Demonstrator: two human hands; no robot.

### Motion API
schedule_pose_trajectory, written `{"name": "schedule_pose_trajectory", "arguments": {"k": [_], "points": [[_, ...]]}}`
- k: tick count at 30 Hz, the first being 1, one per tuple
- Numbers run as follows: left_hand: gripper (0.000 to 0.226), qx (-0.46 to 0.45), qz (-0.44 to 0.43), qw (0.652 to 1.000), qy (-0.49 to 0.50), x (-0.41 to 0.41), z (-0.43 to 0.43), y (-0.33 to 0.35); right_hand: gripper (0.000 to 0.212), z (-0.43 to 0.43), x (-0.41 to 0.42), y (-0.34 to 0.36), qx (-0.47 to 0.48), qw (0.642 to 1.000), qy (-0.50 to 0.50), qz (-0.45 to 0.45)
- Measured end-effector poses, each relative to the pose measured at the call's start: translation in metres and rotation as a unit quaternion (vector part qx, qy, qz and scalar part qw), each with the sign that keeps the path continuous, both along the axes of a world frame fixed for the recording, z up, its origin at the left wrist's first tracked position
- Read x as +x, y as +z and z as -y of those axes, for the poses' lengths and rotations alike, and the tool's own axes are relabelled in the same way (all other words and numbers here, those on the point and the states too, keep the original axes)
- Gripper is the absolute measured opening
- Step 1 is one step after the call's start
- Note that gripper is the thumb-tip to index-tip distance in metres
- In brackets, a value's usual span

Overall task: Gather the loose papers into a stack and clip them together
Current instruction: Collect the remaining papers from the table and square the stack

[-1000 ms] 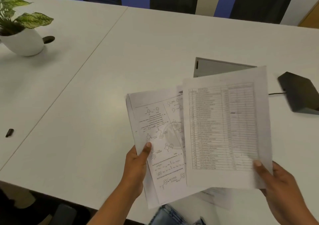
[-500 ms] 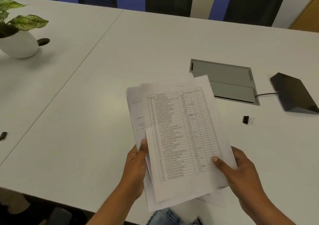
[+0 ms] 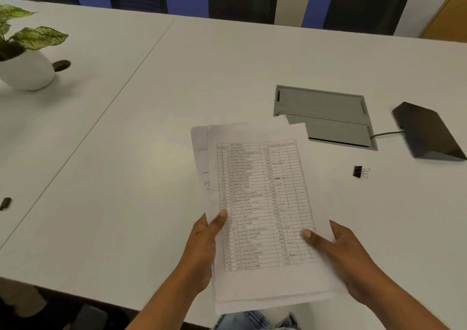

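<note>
A stack of white printed papers (image 3: 262, 203) is held above the near edge of the white table (image 3: 202, 76), its top sheet a numbered table of store names. The sheets overlap loosely, with edges of lower sheets showing at the left and bottom. My left hand (image 3: 202, 248) grips the stack's left edge, thumb on top. My right hand (image 3: 346, 259) grips the lower right edge, thumb on the top sheet. A black binder clip (image 3: 360, 172) with silver handles lies on the table to the right of the papers, apart from both hands.
A grey cable hatch (image 3: 326, 112) is set into the table behind the papers. A black wedge-shaped device (image 3: 427, 132) with a cable sits at the right. A white potted plant (image 3: 25, 64) stands far left. A small dark object (image 3: 5, 203) lies at the left edge.
The sheet in my right hand has slid left over the sheets in my left hand, forming one rough stack. The binder clip, hidden before, now shows on the table.
</note>
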State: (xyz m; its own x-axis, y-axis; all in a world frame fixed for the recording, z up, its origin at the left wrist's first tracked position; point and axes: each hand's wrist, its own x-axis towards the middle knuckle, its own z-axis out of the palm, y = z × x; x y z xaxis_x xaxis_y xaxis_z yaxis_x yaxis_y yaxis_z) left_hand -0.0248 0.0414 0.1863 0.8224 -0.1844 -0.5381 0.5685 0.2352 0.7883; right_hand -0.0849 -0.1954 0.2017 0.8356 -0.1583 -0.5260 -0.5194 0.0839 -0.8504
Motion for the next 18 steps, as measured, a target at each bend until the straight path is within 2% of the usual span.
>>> {"name": "schedule_pose_trajectory", "arguments": {"k": [2,3,7,10,11,13,16,17,18], "points": [[0.011,0.016,-0.001,1.000,-0.013,0.000,0.002,0.000,0.034,-0.003,-0.002,-0.005,-0.045,0.999,0.006,0.020],[0.011,0.030,0.002,0.999,-0.022,0.001,0.001,-0.001,0.036,-0.004,-0.002,-0.007,-0.061,0.998,0.008,0.029],[0.025,0.088,0.012,0.996,-0.023,0.000,-0.006,-0.007,0.038,-0.003,-0.004,-0.022,-0.067,0.997,0.019,0.044],[0.025,0.106,0.013,0.994,0.001,0.000,-0.017,-0.010,0.048,0.005,-0.009,-0.047,-0.087,0.995,0.041,0.016],[0.027,0.110,0.015,0.994,0.006,0.000,-0.022,-0.012,0.048,0.010,-0.013,-0.059,-0.120,0.991,0.058,0.001],[0.033,0.126,0.011,0.992,0.024,-0.001,-0.035,-0.015,0.060,0.022,-0.024,-0.087,-0.252,0.952,0.164,-0.050],[0.039,0.136,0.006,0.990,0.042,-0.003,-0.049,-0.021,0.112,0.041,-0.042,-0.124,-0.399,0.831,0.350,-0.166],[0.040,0.141,0.005,0.989,0.046,-0.005,-0.052,-0.021,0.114,0.048,-0.047,-0.133,-0.425,0.802,0.374,-0.191],[0.042,0.143,0.006,0.989,0.048,-0.006,-0.055,-0.021,0.105,0.054,-0.050,-0.140,-0.449,0.784,0.380,-0.198]]}}
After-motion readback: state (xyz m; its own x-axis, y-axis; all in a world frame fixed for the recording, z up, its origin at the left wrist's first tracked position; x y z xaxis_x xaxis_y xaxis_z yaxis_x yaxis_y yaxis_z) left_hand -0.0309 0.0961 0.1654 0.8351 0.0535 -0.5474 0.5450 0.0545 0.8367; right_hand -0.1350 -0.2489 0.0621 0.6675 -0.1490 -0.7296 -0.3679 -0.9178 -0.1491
